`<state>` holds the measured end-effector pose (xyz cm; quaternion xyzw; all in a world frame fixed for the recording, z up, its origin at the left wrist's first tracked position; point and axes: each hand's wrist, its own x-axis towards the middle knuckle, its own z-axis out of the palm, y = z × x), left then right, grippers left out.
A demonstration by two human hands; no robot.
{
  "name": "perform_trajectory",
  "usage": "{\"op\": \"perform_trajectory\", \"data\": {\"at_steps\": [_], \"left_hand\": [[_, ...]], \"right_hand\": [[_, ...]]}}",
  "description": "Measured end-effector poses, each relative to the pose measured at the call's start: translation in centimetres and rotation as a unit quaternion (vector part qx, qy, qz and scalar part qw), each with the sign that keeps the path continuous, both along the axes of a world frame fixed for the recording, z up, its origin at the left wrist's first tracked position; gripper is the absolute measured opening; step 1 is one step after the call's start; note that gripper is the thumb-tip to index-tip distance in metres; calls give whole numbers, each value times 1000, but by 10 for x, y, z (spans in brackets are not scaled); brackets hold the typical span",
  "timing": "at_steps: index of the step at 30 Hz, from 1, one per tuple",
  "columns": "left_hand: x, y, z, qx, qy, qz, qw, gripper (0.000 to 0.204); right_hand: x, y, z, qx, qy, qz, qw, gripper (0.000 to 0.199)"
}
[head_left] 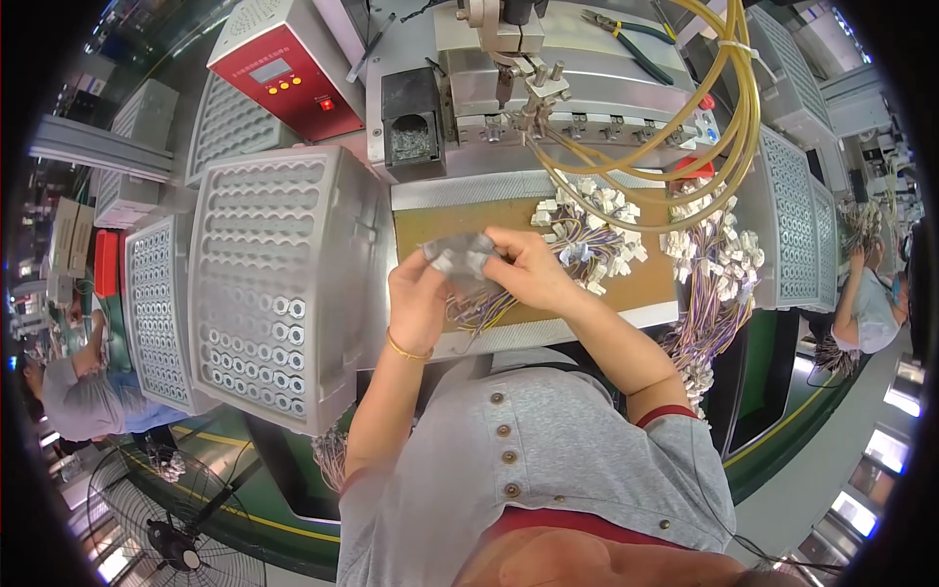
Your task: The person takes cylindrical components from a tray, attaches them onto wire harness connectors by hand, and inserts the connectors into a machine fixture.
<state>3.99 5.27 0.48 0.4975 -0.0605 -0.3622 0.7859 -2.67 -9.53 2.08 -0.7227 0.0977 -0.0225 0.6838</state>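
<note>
In front of my chest, above the brown work mat, both my hands come together on a blurred grey and white piece. My left hand has its fingers closed on the near left side of it. From the right, my right hand pinches it between thumb and fingers. Purple and yellow wires hang just below the hands; whether they join the piece, I cannot tell. Beside my right hand lies a heap of wire harnesses with white connectors.
A metal machine fixture stands beyond the mat, with looped yellowish tubes at its right. Pliers lie on top. At left are a red control box and a grey tray of ring-shaped parts. More harnesses hang at right.
</note>
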Motion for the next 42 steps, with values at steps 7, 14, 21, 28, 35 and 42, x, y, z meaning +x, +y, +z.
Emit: {"op": "perform_trajectory", "data": {"at_steps": [7, 14, 21, 28, 35, 42], "left_hand": [[-2, -5, 1, -119, 45, -58, 990, 30], [16, 9, -21, -103, 4, 12, 995, 35], [35, 35, -43, 107, -107, 110, 982, 22], [47, 39, -65, 264, -349, 52, 897, 14], [46, 27, -68, 364, -722, 52, 586, 5], [31, 26, -26, 274, -350, 36, 895, 6]], "right_hand": [[6, -11, 8, 100, 22, 57, 993, 12], [24, -57, -18, 64, -27, -372, 926, 6], [38, -63, -30, 109, -94, -387, 911, 9], [59, -55, -36, 238, -145, -386, 879, 18], [5, -63, -1, -296, 18, -297, 908, 19], [21, 2, -28, -104, -60, 20, 993, 15]]}}
